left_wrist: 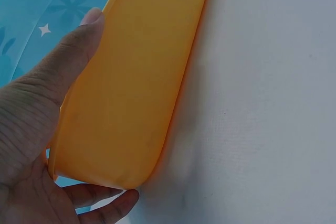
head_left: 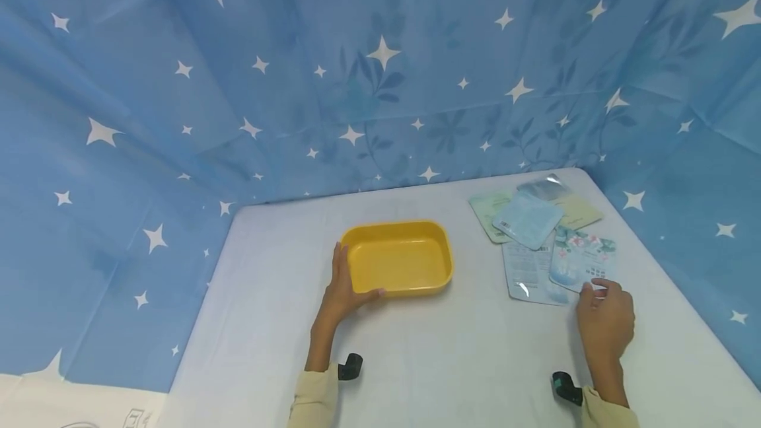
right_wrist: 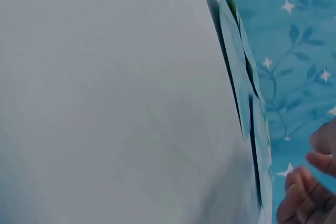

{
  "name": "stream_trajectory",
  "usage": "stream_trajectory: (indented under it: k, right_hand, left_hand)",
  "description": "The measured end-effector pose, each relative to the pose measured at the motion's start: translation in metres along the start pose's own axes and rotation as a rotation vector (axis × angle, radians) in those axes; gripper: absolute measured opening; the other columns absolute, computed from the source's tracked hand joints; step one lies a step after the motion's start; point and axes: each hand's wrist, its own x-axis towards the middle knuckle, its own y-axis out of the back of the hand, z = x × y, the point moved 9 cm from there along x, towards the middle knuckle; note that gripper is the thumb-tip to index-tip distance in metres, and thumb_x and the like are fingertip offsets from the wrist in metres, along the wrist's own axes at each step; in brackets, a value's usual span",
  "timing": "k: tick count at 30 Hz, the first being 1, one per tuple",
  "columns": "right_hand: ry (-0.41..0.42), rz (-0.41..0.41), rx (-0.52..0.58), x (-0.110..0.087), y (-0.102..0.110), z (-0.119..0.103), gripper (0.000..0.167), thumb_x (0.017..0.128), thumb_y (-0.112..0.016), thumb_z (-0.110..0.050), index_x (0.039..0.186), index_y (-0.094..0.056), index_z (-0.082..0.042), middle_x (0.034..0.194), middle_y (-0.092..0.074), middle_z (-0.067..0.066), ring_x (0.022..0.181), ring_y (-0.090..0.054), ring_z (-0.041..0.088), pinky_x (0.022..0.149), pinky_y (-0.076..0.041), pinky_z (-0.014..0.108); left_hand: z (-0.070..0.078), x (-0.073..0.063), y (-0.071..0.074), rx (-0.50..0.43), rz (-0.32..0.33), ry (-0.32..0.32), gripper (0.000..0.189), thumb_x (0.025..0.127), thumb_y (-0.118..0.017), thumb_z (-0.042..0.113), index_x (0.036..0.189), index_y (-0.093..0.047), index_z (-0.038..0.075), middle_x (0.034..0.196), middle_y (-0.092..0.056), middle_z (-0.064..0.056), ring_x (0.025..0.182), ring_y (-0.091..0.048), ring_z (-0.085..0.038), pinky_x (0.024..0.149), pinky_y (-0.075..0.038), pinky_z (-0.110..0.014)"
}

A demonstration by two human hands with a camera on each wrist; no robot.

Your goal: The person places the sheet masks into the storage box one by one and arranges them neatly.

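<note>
A yellow plastic tray (head_left: 399,265) with rounded corners stands on the white table. My left hand (head_left: 341,294) holds its left end, thumb along the near side and fingers around the end; the left wrist view shows the thumb (left_wrist: 79,48) by the rim and fingertips at the lower corner. At the right, my right hand (head_left: 606,322) hovers by the near edge of a flat floral packet (head_left: 585,259), fingers loosely bent. The right wrist view shows nothing between those fingers (right_wrist: 304,195). Beside the floral packet lies a silvery printed packet (head_left: 529,275).
Behind these overlap a light-blue packet (head_left: 528,218), a green packet (head_left: 490,207), a yellowish packet (head_left: 581,211) and a silvery packet (head_left: 542,185). A blue star-patterned curtain (head_left: 380,98) borders the white table (head_left: 285,249) at the back and both sides.
</note>
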Motion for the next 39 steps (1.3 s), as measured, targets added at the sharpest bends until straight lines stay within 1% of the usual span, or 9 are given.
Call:
stream_trajectory:
  k: [4,6,9,13,16,20,28,33,39]
  right_hand:
    - [-0.1,-0.115,-0.078,0.003,-0.006,0.023,0.049,0.099,-0.048,-0.021,0.136,-0.044,0.012,0.12,-0.044,0.036,0.106,-0.044,0.049,0.072,-0.041,0.06]
    - [-0.135,-0.168,-0.093,0.002,-0.01,0.029,0.055,0.099,-0.049,-0.021,0.14,-0.036,0.013,0.125,-0.037,0.039,0.11,-0.039,0.051,0.079,-0.04,0.063]
    - [-0.184,-0.196,-0.079,0.002,-0.015,0.033,0.061,0.098,-0.052,-0.019,0.144,-0.028,0.014,0.133,-0.028,0.041,0.116,-0.033,0.052,0.089,-0.038,0.063]
    - [-0.251,-0.197,-0.053,0.005,-0.016,0.036,0.069,0.097,-0.053,-0.018,0.145,-0.019,0.018,0.139,-0.018,0.043,0.121,-0.028,0.053,0.092,-0.035,0.064]
    - [-0.284,-0.213,-0.055,0.009,-0.018,0.04,0.072,0.097,-0.054,-0.02,0.142,-0.017,0.022,0.138,-0.017,0.044,0.12,-0.026,0.053,0.092,-0.035,0.064]
    - [-0.285,-0.238,-0.097,0.013,-0.018,0.044,0.072,0.095,-0.056,-0.025,0.136,-0.024,0.026,0.13,-0.025,0.046,0.113,-0.031,0.055,0.087,-0.037,0.064]
    - [-0.343,-0.286,-0.203,0.025,-0.019,0.057,0.074,0.097,-0.049,-0.046,0.136,-0.033,0.015,0.122,-0.038,0.039,0.106,-0.042,0.055,0.074,-0.038,0.059]
    - [-0.352,-0.258,-0.19,0.032,-0.014,0.058,0.07,0.096,-0.052,-0.045,0.133,-0.037,0.012,0.12,-0.041,0.037,0.105,-0.044,0.055,0.072,-0.035,0.057]
    - [-0.366,-0.281,-0.189,0.038,-0.011,0.055,0.072,0.095,-0.054,-0.046,0.135,-0.039,0.012,0.123,-0.046,0.037,0.104,-0.047,0.054,0.065,-0.034,0.048]
  left_hand:
    - [-0.002,-0.002,0.0,-0.004,0.005,0.0,0.133,0.064,-0.084,0.06,0.158,0.001,0.017,0.166,0.007,-0.004,0.122,-0.049,-0.037,0.097,-0.046,-0.055]
    - [-0.003,-0.003,0.0,-0.005,0.006,0.002,0.133,0.064,-0.084,0.06,0.158,0.001,0.017,0.166,0.007,-0.004,0.122,-0.048,-0.037,0.097,-0.046,-0.056]
    - [-0.002,-0.005,0.0,-0.017,0.008,-0.004,0.132,0.064,-0.085,0.059,0.158,-0.001,0.017,0.166,0.007,-0.004,0.123,-0.047,-0.037,0.098,-0.045,-0.057]
    - [0.0,-0.005,-0.001,-0.026,0.008,-0.018,0.131,0.065,-0.084,0.058,0.158,-0.002,0.016,0.166,0.008,-0.004,0.125,-0.046,-0.037,0.1,-0.045,-0.056]
    - [0.0,-0.005,-0.002,-0.025,0.001,-0.022,0.13,0.065,-0.084,0.059,0.158,-0.002,0.017,0.166,0.008,-0.004,0.126,-0.046,-0.036,0.101,-0.044,-0.055]
    - [0.0,-0.005,0.0,-0.03,0.002,-0.025,0.13,0.065,-0.085,0.057,0.158,-0.004,0.017,0.166,0.008,-0.005,0.127,-0.045,-0.035,0.101,-0.044,-0.055]
    - [0.001,-0.002,0.004,-0.022,0.017,-0.041,0.127,0.065,-0.085,0.057,0.158,-0.008,0.017,0.166,0.007,-0.007,0.129,-0.044,-0.037,0.098,-0.045,-0.057]
    - [0.0,-0.003,0.001,-0.014,0.016,-0.04,0.125,0.065,-0.084,0.057,0.157,-0.009,0.017,0.166,0.006,-0.008,0.127,-0.046,-0.039,0.096,-0.046,-0.058]
    - [0.003,-0.002,0.002,-0.015,0.029,-0.047,0.125,0.065,-0.085,0.056,0.157,-0.01,0.016,0.166,0.005,-0.007,0.125,-0.047,-0.038,0.095,-0.046,-0.058]
